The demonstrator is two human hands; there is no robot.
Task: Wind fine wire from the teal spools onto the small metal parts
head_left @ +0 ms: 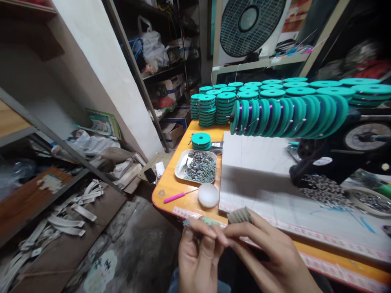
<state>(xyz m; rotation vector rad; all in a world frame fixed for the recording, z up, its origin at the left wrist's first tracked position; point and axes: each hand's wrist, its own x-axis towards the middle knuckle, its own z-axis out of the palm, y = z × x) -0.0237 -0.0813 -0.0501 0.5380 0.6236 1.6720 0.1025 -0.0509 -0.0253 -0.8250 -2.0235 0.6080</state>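
Observation:
My left hand and my right hand meet at the front edge of the table, fingertips pinched together. Whatever lies between them is too small or hidden to name. Grey-green wrapping covers one finger of my right hand, and fingers of my left hand carry wraps too. Just beyond stands a small white round dish. Beside it lies a thin tool with a pink handle. Farther back, a white tray holds many small grey and greenish parts, with a short stack of teal spools behind it.
A row of teal spools sits on a horizontal shaft of a dark machine at right. More stacked teal spools line the back. Small metal pieces are heaped on the grey board. A fan stands behind.

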